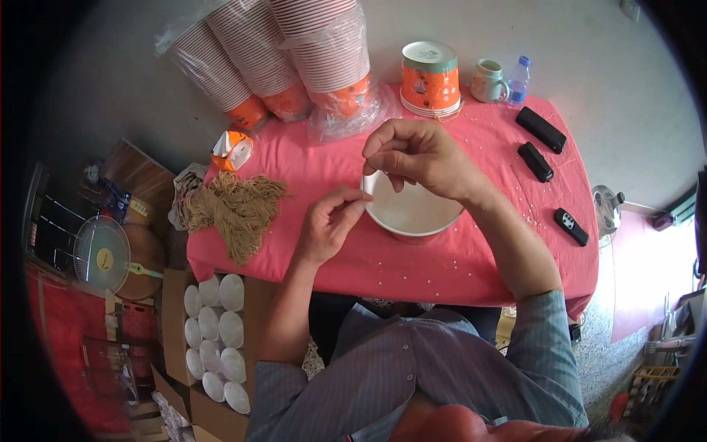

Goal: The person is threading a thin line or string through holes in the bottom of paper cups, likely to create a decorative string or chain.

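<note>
A white-lined paper bucket stands on the table in front of me, its mouth facing up. At its left rim, the thumb and index finger of my left hand are pinched together against the edge. Over the far left part of the opening, my right hand is raised with fingers curled and thumb pressed to the index finger. Whatever it pinches, if anything, is too small to make out. A bundle of tan cords lies left of my left hand.
Tall stacks of paper buckets in clear plastic stand at the back, beside an upside-down orange bucket, a mug and a bottle. Black devices lie at right. A carton of white cups sits below left.
</note>
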`<state>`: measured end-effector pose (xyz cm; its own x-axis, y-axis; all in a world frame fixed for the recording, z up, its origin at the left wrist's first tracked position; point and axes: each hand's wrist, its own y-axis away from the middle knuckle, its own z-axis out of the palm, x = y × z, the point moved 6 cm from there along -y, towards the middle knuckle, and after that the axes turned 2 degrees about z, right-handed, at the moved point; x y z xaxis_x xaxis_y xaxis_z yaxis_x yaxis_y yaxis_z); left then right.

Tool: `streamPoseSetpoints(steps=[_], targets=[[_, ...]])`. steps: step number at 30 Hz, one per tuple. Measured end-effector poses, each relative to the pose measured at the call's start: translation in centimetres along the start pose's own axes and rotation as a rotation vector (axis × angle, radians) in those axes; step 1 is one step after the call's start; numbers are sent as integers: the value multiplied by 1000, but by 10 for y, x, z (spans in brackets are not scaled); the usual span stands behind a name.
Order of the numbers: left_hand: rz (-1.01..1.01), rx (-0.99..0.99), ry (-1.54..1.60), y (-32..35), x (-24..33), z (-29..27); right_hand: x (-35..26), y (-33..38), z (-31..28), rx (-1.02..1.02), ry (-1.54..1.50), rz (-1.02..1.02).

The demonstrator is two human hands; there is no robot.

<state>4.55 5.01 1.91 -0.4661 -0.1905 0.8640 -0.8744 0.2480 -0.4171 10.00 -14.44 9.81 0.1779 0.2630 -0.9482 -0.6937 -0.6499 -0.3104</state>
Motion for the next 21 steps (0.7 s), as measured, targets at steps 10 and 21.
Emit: streamPoseSetpoints(steps=[10, 21], targets=[[328, 104, -387, -12, 19, -26, -25, 15, -4, -53, 242, 48], [129, 141, -116, 2, 21, -87, -19, 11, -30, 31, 1028, -105]])
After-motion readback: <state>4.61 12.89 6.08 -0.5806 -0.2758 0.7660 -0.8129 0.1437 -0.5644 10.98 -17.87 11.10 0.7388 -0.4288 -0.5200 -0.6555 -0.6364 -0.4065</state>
